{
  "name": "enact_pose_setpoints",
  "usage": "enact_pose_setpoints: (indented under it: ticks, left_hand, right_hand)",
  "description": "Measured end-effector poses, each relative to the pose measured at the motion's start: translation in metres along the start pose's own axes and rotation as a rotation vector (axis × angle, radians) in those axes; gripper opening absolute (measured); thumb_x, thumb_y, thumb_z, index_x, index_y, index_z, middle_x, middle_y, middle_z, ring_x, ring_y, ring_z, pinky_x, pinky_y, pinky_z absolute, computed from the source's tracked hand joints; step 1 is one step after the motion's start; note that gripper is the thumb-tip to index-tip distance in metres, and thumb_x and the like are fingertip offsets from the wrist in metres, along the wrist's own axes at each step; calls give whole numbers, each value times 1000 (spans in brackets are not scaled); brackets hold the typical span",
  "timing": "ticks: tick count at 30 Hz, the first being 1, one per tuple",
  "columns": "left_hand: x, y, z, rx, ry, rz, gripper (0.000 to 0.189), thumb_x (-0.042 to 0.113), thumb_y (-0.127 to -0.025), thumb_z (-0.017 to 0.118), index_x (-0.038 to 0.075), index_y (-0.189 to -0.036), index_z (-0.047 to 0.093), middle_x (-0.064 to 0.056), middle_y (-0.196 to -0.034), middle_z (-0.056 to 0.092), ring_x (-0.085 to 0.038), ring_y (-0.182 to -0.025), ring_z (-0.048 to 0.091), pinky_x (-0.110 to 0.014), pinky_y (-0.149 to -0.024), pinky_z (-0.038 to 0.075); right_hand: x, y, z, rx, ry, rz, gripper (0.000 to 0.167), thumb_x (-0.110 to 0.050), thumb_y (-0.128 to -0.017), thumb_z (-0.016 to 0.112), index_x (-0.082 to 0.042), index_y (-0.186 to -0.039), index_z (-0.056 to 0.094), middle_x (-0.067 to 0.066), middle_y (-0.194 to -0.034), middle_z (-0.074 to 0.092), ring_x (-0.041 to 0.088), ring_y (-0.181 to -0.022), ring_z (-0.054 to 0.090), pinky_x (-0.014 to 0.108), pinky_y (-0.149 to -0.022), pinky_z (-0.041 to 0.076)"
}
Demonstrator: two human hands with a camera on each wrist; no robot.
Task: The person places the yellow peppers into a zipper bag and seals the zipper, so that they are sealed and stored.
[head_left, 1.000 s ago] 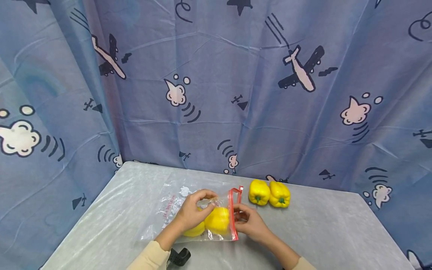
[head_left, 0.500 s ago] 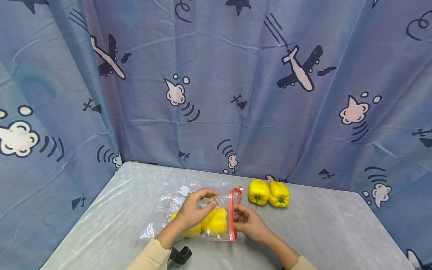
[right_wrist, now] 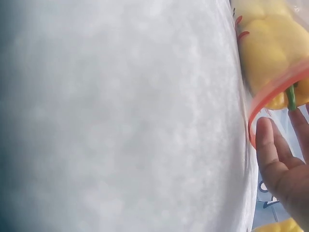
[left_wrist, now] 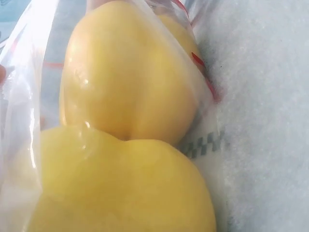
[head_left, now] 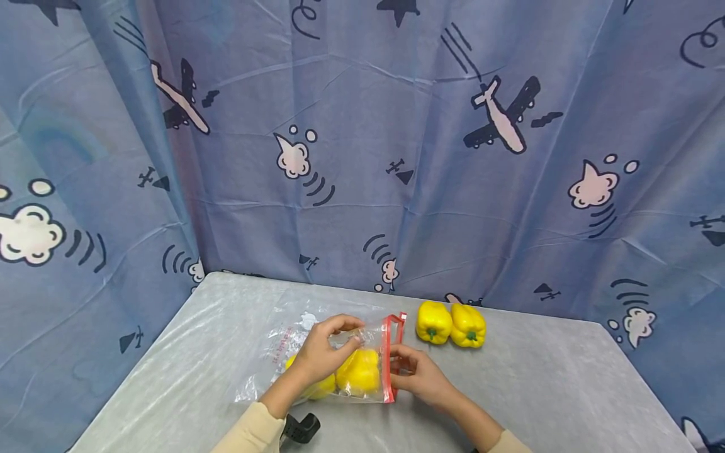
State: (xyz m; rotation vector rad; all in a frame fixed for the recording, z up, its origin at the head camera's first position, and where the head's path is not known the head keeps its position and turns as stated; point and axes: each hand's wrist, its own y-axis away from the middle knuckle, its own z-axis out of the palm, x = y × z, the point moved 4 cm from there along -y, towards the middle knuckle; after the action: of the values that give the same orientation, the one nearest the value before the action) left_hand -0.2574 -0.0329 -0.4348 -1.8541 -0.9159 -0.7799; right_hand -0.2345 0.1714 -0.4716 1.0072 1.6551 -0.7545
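A clear zip bag [head_left: 257,371] with a red-edged mouth lies on its side, its mouth facing right. Inside are yellow bell peppers: the one nearer the mouth [head_left: 362,372] sits just behind the red rim, and another [head_left: 321,387] lies deeper, partly covered by my left hand [head_left: 325,352]. That hand holds the bag's upper film near the mouth between thumb and fingers. My right hand [head_left: 418,377] reaches into the opening with extended fingers. In the right wrist view, its fingertips [right_wrist: 294,116] are right at the green stem [right_wrist: 291,96] of the nearer pepper.
Two more yellow bell peppers, one on the left [head_left: 434,322] and one on the right [head_left: 468,326], stand side by side beyond the bag's mouth. A black curved object [head_left: 303,429] is by the left sleeve. A patterned blue curtain [head_left: 351,157] hangs behind the grey-white table [head_left: 538,390].
The peppers in the bag have slid left, deeper into it, with my right hand's fingers following slightly into the mouth. My left hand has stayed nearly in place.
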Motion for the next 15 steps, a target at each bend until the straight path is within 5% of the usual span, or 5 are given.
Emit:
enact_pose_setpoints:
  ticks: [6,15]
  left_hand:
    - [0,1,-1,1,11,-18,24,9,-87,67,23,-108,67,6,-108,72,-8,-99,65,-50,-91,49]
    - [0,1,-2,7,5,-19,22,8,-87,67,17,-107,68,2,-106,73,-8,-97,65,-48,-89,50]
  right_hand:
    - [-4,3,-4,26,18,24,43,-13,-88,67,-1,-127,57,25,-127,57,27,-103,61,28,-76,57]
    - [-20,9,-17,196,131,-92,33,-7,-89,62,1,-122,61,26,-116,64,33,-97,64,30,-76,58]
